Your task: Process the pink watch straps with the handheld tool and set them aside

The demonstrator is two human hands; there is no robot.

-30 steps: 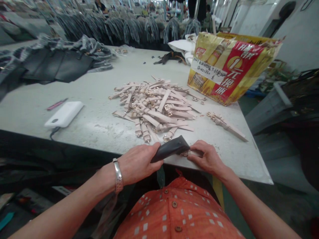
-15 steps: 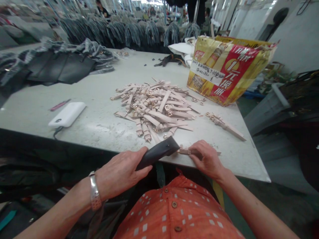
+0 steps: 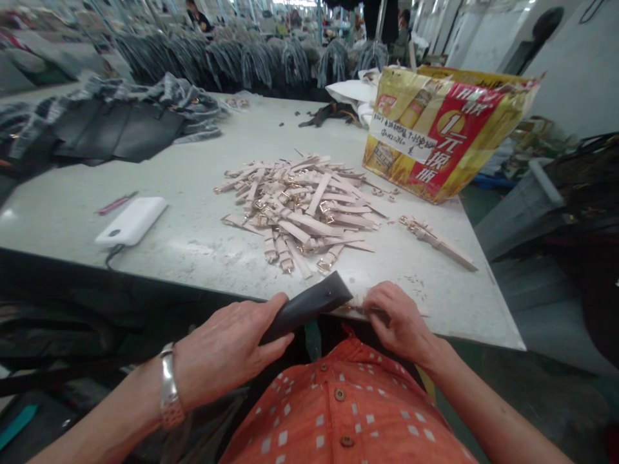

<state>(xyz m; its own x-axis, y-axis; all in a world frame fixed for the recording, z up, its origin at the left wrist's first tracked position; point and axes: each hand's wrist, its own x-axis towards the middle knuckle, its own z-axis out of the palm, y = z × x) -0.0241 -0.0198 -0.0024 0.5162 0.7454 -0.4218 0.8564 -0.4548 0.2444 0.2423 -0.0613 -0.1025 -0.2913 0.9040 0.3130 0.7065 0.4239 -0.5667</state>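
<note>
My left hand is closed around a smooth black tool with a broad, flat end; its exact kind does not show. The tool's end points right, close to a pale pink buckle strap at the table's front edge. My right hand pinches that strap, and its fingers hide most of it. Whether tool and strap touch, I cannot tell. Beyond both hands lies a heap of similar pale straps with gold buckles. A small bundle of straps rests apart on the right.
A yellow and red carton stands at the table's right rear. On the left lie a white power bank with a cable and a pink pen-like item. Black bag pieces occupy the far left. A grey bin is beyond the right edge.
Both hands have shifted slightly toward my body, the black tool and the strap with them. Small scraps on the tabletop beyond my right hand now show. The heap is unchanged.
</note>
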